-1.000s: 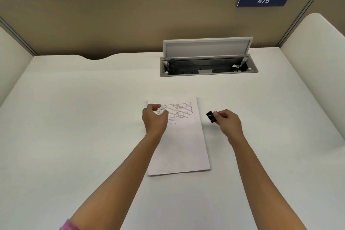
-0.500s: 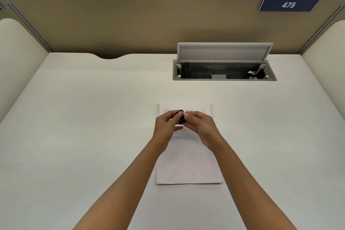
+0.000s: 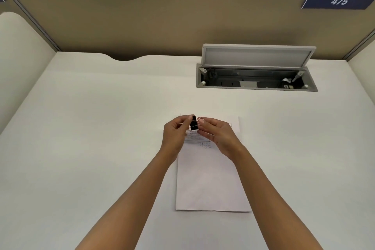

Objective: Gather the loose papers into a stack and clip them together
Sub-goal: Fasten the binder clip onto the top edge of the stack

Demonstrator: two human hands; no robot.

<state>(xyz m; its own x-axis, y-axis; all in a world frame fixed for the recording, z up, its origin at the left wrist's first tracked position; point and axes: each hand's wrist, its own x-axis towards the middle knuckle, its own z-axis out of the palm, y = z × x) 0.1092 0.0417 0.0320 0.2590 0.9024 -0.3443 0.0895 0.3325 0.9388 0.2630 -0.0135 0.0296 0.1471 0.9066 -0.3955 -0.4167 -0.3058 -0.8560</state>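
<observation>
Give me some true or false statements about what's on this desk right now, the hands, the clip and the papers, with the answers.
1. Both hands hold the black binder clip. True: left hand and right hand pinch it.
2. The clip is already fastened on the paper stack. False: it is held above the stack's far end.
3. The desk's cable box lid is raised. True.
4. The papers are scattered across the desk. False: they lie in one stack.
5. The partition sign reads 312. False: 475.

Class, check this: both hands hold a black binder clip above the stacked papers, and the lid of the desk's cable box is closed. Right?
Not quite. Both hands, left hand and right hand, do hold the binder clip above the papers, but the head view shows the cable box lid raised open.
</observation>
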